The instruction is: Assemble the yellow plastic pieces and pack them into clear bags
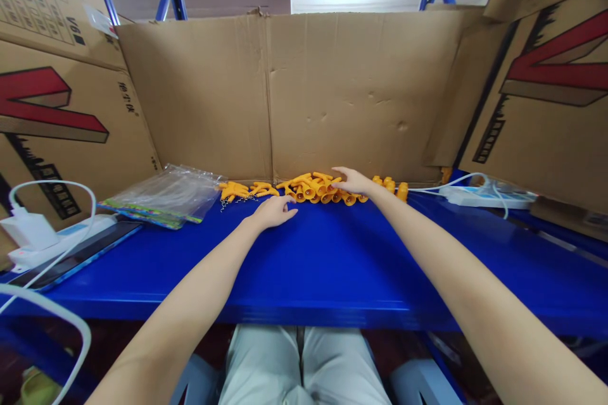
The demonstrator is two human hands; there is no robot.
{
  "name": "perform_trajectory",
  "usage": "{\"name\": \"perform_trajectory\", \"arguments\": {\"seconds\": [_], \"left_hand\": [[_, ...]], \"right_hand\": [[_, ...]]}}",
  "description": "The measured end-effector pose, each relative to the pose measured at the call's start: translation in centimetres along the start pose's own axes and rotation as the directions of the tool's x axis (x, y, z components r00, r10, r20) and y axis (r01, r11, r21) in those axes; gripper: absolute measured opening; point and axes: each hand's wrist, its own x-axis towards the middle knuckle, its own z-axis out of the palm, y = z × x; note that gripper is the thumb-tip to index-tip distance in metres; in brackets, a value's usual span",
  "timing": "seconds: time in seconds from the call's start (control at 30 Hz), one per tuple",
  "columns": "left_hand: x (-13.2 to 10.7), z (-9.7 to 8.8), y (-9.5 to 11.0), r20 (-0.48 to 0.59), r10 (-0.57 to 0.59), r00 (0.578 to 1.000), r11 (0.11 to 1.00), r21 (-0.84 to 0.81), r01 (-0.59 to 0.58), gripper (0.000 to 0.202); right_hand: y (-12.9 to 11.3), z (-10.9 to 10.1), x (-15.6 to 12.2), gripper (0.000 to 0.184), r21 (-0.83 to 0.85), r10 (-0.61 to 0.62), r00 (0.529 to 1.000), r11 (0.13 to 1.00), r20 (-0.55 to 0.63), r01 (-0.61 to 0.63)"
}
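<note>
A heap of small orange plastic parts [311, 188] lies along the back of the blue shelf top [332, 266], against a cardboard wall. My right hand [352, 182] reaches over the heap with its fingers spread and touches the parts on its right side. My left hand [275, 210] rests palm down on the blue surface just in front of the heap, fingers loosely stretched, holding nothing. A few more orange parts [235, 190] lie to the left beside a small metal chain.
A stack of clear plastic bags [166, 196] lies at the left. A white charger [26, 228], a power strip and a dark tablet [80, 253] sit further left. Another white power strip [479, 196] with cables is at the right. Cardboard boxes [57, 114] close in both sides.
</note>
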Motion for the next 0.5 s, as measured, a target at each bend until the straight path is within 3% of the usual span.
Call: {"name": "perform_trajectory", "arguments": {"seconds": [0.1, 0.2, 0.3, 0.4, 0.5], "left_hand": [[0.0, 0.0, 0.0, -0.003, 0.006, 1.000, 1.000, -0.004, -0.006, 0.035], [0.0, -0.1, 0.1, 0.012, 0.011, 1.000, 1.000, 0.005, -0.011, 0.033], [0.0, -0.1, 0.2, 0.022, 0.018, 1.000, 1.000, 0.010, -0.018, 0.032], [0.1, -0.1, 0.2, 0.021, 0.017, 1.000, 1.000, 0.011, -0.017, 0.032], [0.1, -0.1, 0.1, 0.027, 0.021, 0.999, 1.000, 0.009, -0.021, 0.032]], "right_hand": [[1.5, -2.3, 0.3, 0.047, -0.074, 0.103, 0.991, 0.991, -0.083, -0.109], [3.4, -4.2, -0.2, 0.047, -0.247, 0.236, 0.957, 0.930, -0.169, -0.273], [5.2, -4.9, -1.6, 0.046, -0.403, 0.368, 0.920, 0.828, -0.135, -0.390], [6.6, -4.6, -2.9, 0.033, -0.507, 0.414, 0.908, 0.771, -0.060, -0.385], [7.1, -4.1, -3.5, 0.027, -0.559, 0.354, 0.933, 0.760, -0.071, -0.331]]}}
